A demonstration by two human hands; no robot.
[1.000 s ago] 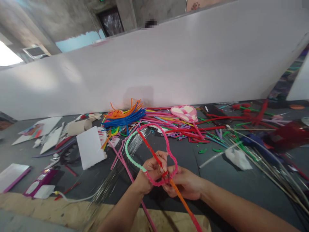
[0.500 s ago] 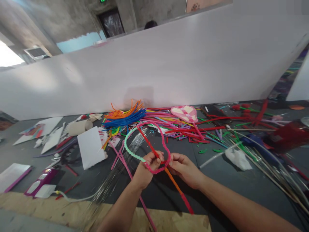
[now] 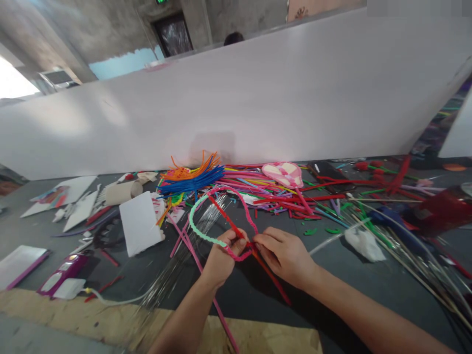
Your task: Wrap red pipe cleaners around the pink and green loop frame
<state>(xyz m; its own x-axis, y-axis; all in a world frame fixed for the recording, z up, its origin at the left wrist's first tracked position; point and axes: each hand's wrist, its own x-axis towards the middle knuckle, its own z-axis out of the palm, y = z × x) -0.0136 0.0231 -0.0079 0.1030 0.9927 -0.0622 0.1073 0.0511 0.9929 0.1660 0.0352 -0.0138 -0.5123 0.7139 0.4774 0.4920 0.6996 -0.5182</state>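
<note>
My left hand (image 3: 221, 258) is closed around the bottom of a looped pipe cleaner (image 3: 195, 227) that is mint green on its left side and pink on its right. A red pipe cleaner (image 3: 225, 220) crosses the loop diagonally and runs down toward me past my hands. My right hand (image 3: 285, 255) pinches the red pipe cleaner where it meets the loop's pink base, fingertips almost touching my left thumb. Both hands hover just above the dark table (image 3: 332, 275).
A heap of coloured pipe cleaners (image 3: 191, 179) and straws lies behind the hands, with a pink heart-shaped piece (image 3: 283, 173). White foam sheets (image 3: 139, 223) and a purple device (image 3: 61, 275) lie left. Thin sticks (image 3: 405, 246) and a red container (image 3: 442, 209) sit right. A white partition (image 3: 258, 98) stands behind.
The loop has been drawn smaller and lower toward the table. My right hand has shifted from under the loop to pinching at its base, and the red stem now trails lower.
</note>
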